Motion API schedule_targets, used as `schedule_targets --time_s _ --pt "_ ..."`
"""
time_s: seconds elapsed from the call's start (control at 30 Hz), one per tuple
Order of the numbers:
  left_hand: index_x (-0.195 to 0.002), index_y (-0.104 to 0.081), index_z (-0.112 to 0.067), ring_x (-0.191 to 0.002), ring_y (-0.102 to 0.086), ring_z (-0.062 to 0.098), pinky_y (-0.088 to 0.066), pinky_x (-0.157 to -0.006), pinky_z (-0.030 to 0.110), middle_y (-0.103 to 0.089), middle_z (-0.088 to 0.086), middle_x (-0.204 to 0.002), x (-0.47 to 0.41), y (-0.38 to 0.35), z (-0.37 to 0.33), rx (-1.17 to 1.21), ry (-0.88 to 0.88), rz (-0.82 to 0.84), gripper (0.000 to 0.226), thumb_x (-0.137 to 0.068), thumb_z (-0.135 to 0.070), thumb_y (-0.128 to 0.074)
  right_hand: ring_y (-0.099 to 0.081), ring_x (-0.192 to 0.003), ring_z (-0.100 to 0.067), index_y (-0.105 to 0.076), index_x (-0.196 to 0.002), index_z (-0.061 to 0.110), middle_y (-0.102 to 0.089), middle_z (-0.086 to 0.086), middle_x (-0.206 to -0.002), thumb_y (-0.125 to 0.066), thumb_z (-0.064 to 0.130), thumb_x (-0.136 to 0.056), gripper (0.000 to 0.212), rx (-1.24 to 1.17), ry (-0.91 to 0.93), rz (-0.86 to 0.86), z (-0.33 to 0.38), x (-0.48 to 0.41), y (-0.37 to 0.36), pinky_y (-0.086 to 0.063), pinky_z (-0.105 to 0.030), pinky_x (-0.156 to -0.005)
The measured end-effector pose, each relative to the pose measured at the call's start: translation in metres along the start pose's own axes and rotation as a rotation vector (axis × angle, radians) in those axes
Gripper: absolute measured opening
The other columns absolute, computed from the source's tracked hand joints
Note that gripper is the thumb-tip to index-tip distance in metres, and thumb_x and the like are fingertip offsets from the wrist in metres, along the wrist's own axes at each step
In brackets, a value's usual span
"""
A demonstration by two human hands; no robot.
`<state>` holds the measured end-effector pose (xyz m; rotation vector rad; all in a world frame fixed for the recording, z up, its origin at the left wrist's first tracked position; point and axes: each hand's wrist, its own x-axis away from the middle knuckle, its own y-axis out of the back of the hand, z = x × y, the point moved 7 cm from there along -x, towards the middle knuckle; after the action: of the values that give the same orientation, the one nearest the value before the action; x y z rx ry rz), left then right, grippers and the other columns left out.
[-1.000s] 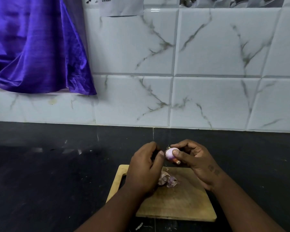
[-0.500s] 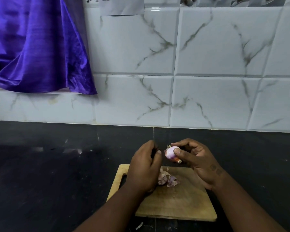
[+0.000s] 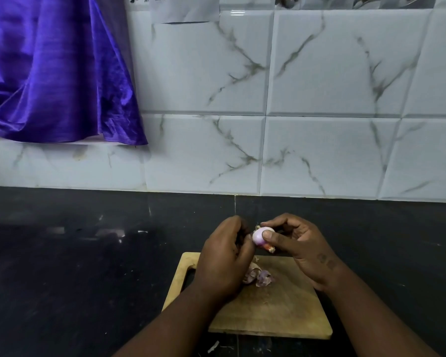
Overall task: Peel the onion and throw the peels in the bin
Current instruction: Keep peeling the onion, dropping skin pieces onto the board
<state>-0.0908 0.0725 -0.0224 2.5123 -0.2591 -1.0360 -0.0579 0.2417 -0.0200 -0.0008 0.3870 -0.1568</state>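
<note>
A small pale pink onion (image 3: 258,236) is held above the far edge of a wooden cutting board (image 3: 268,313). My right hand (image 3: 299,247) grips it, thumb across its front and fingers curled over the top. My left hand (image 3: 223,258) is curled against the onion's left side, its fingertips at the skin; what they pinch is hidden. A bit of reddish skin hangs under the onion. A small heap of purple peels (image 3: 259,276) lies on the board below the hands. No bin is in view.
The board lies on a dark countertop (image 3: 75,266) backed by a white marbled tile wall (image 3: 319,124). A purple cloth (image 3: 49,73) hangs at the upper left. Small peel scraps (image 3: 213,346) lie on the counter in front of the board.
Both hands have lifted slightly with the onion. The right hand has turned the onion a little between its fingers. The peels on the board have not moved.
</note>
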Motion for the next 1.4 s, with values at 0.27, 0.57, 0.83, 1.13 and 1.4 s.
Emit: schedule_targets --time_s 0.27,0.57,0.83,1.13,1.4 --pt "-0.083 -0.057 -0.024 -0.074 -0.055 0.016 -0.042 -0.063 0.035 -0.06 -0.004 -0.079 -0.003 0.0 0.015 0.089 0.158 0.014 0.022 -0.103 -0.016 -0.055 -0.075 -0.093 -0.026 -0.079 -0.1 0.007 -0.077 -0.017 -0.104 -0.089 0.023 -0.073 0.034 -0.16 -0.073 0.07 -0.003 0.0 -0.002 -0.062 -0.033 -0.078" --pt "-0.099 -0.07 -0.029 -0.09 -0.072 0.019 -0.062 -0.079 0.051 -0.074 -0.003 -0.095 -0.002 -0.004 0.005 0.371 0.1 0.02 0.007 -0.103 -0.024 -0.066 -0.071 -0.1 -0.032 -0.076 -0.109 0.003 -0.074 -0.024 -0.112 -0.071 0.014 -0.079 0.032 -0.131 -0.103 0.017 -0.008 -0.002 0.0 -0.058 -0.045 -0.09" --pt "-0.088 -0.07 -0.023 -0.085 -0.07 0.021 -0.06 -0.075 0.05 -0.072 -0.001 -0.087 -0.006 0.0 0.011 0.319 0.082 -0.039 0.022 -0.098 -0.003 -0.068 -0.076 -0.101 -0.032 -0.075 -0.111 0.006 -0.078 -0.015 -0.107 -0.083 0.015 -0.075 0.038 0.02 -0.067 0.043 -0.005 0.0 -0.003 -0.062 -0.04 -0.085" --pt "-0.091 -0.065 -0.012 -0.071 -0.058 0.016 -0.055 -0.066 0.029 -0.063 -0.002 -0.073 -0.01 0.003 0.033 0.606 0.304 -0.074 0.02 -0.107 -0.005 -0.056 -0.074 -0.099 -0.036 -0.075 -0.107 0.003 -0.076 -0.025 -0.108 -0.093 0.021 -0.07 0.045 -0.058 -0.094 0.136 -0.005 0.002 -0.009 -0.062 -0.042 -0.085" --pt "-0.104 -0.075 -0.021 -0.101 -0.074 0.022 -0.062 -0.09 0.055 -0.077 0.001 -0.104 -0.007 -0.009 0.021 0.397 0.14 0.03 0.017 -0.105 -0.014 -0.059 -0.076 -0.097 -0.038 -0.077 -0.101 0.006 -0.079 -0.018 -0.1 -0.086 0.011 -0.072 0.031 0.069 -0.035 0.038 -0.004 0.0 0.0 -0.063 -0.046 -0.085"
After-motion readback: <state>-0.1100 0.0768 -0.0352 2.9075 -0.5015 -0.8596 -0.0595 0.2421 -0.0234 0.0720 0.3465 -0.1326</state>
